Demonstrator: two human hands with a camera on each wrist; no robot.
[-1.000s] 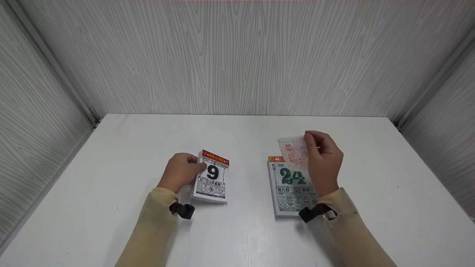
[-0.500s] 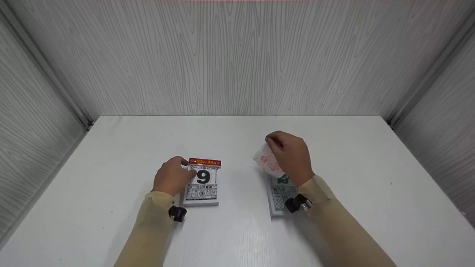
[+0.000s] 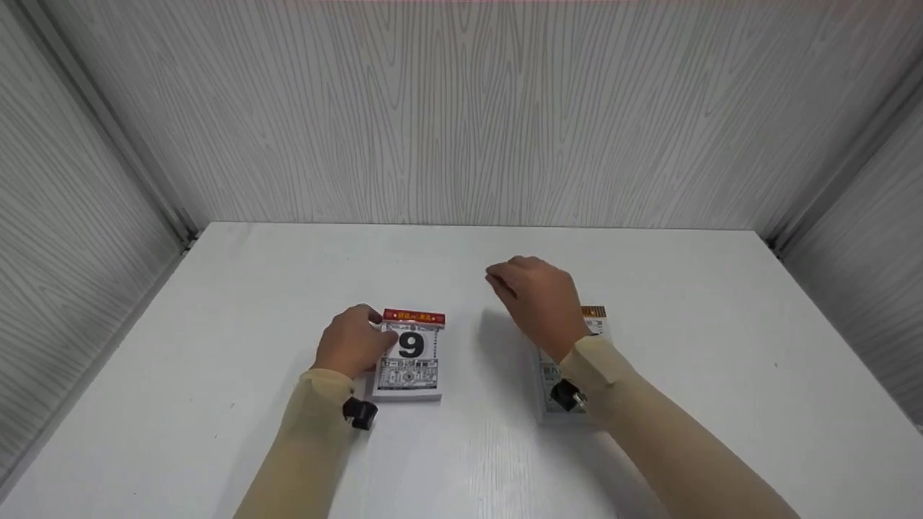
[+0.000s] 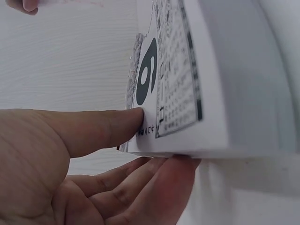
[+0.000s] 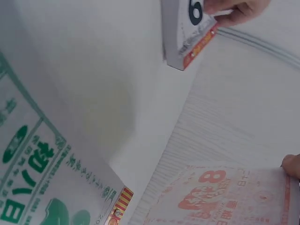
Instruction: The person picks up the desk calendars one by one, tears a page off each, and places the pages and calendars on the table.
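A tear-off calendar pad showing a black 9 [image 3: 409, 355] lies on the white table [image 3: 461, 252], left of middle. My left hand [image 3: 378, 328] grips its left edge, with the thumb [image 4: 93, 126] on the top page and the fingers under the side. A second pad with green print [image 3: 595, 322] lies to the right, mostly hidden under my right forearm. My right hand [image 3: 505, 281] hovers between the two pads, knuckles up. In the right wrist view it holds a loose page with a red 8 [image 5: 225, 197] by its edge; the head view hides that page.
Grey wood-grain walls [image 3: 461, 108] close in the table at the back and on both sides. Bare table surface lies behind the pads and at the far right [image 3: 721, 324].
My right hand has moved left with the torn red-printed page, from above the green pad to the gap between the pads. The page has dropped out of the head view. The left hand keeps its grip.
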